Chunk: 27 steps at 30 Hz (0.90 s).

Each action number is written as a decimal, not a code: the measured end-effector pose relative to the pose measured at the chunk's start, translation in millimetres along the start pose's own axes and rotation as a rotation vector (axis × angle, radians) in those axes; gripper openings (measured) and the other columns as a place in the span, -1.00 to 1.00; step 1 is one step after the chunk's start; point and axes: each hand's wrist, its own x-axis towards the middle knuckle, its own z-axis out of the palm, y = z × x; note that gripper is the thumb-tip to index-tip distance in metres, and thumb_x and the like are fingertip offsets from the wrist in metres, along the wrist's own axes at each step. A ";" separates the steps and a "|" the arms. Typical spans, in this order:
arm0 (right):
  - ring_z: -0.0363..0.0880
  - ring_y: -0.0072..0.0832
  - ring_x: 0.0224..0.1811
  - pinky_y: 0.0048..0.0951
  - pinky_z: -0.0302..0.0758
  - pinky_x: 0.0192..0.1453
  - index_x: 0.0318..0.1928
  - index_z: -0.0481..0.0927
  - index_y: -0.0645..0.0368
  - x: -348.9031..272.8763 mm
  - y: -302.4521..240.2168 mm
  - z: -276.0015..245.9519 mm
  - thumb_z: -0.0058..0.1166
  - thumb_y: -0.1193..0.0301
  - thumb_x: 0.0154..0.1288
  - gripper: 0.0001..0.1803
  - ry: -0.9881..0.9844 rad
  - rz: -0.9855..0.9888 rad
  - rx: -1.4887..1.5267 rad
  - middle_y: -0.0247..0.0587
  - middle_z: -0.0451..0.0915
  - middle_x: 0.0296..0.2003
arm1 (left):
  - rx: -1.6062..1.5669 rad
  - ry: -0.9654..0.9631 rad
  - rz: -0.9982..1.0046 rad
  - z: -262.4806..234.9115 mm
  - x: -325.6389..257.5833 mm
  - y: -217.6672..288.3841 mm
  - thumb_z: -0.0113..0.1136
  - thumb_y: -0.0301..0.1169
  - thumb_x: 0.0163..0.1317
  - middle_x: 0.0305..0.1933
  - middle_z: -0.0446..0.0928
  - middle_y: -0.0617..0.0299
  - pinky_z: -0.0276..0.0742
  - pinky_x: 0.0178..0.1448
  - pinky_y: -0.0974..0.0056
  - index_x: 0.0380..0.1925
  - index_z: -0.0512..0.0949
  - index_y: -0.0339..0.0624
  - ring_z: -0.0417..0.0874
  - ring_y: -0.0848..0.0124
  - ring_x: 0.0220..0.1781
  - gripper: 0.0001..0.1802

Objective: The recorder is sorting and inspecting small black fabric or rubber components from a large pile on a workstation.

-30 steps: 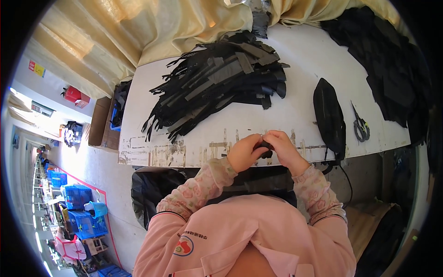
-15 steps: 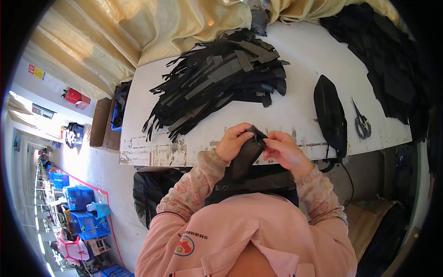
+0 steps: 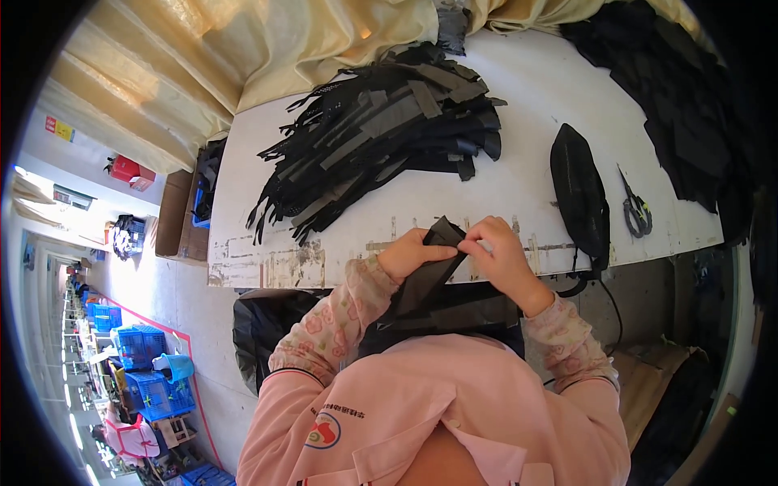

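Note:
Over the table's near edge I hold a flat black fabric strip (image 3: 427,275), its upper end pointing up and away from me. My left hand (image 3: 403,254) is closed on its left side, thumb lying across the top. The fingertips of my right hand (image 3: 496,253) pinch its right edge near the upper end. Beyond my hands, a large pile of black fabric strips (image 3: 381,134), some mesh and some with grey-looking patches, lies on the white table (image 3: 527,97). More black material (image 3: 442,316) is over my lap.
On the right of the table lie a long black pouch-like piece (image 3: 579,194) and black-handled scissors (image 3: 636,215). Dark fabric (image 3: 677,105) is heaped at the far right. Cream curtains (image 3: 308,40) hang behind. A cardboard box (image 3: 174,215) stands left; blue crates (image 3: 158,397) sit on the floor.
The strip, folded over at its top before, is now spread flatter with its end upright. My right hand has risen slightly and turned; my left thumb now lies across the strip.

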 end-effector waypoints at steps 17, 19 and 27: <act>0.43 -0.57 -0.53 -0.48 0.39 -0.41 -0.16 0.43 0.25 3.1 -6.0 -27.0 0.04 0.45 0.31 -0.84 -0.168 0.556 0.447 -0.24 0.49 -0.52 | 0.090 -0.204 -0.014 9.4 -5.6 -7.4 0.37 -0.35 0.07 -0.26 0.61 0.27 0.49 -0.11 0.38 -0.18 0.58 -0.33 0.56 0.52 -0.25 -0.65; 0.44 -0.56 -0.50 -0.49 0.39 -0.37 -0.17 0.42 0.25 1.9 1.0 -27.2 0.01 0.47 0.32 -0.87 -0.056 0.442 0.344 -0.24 0.48 -0.51 | 0.224 -0.283 0.057 1.6 -9.5 -20.5 0.35 -0.35 0.09 -0.26 0.61 0.27 0.48 -0.10 0.37 -0.16 0.58 -0.33 0.56 0.52 -0.23 -0.64; 0.56 0.06 -0.35 -0.11 0.44 -0.36 -0.19 0.39 0.20 -64.6 9.5 -26.3 -0.11 0.39 0.38 -0.87 -0.063 0.422 -0.066 0.09 0.56 -0.42 | 0.542 -0.480 -0.047 -21.7 -29.5 -35.3 0.31 -0.29 0.15 -0.29 0.64 0.28 0.50 -0.13 0.34 -0.15 0.57 -0.33 0.58 0.50 -0.28 -0.64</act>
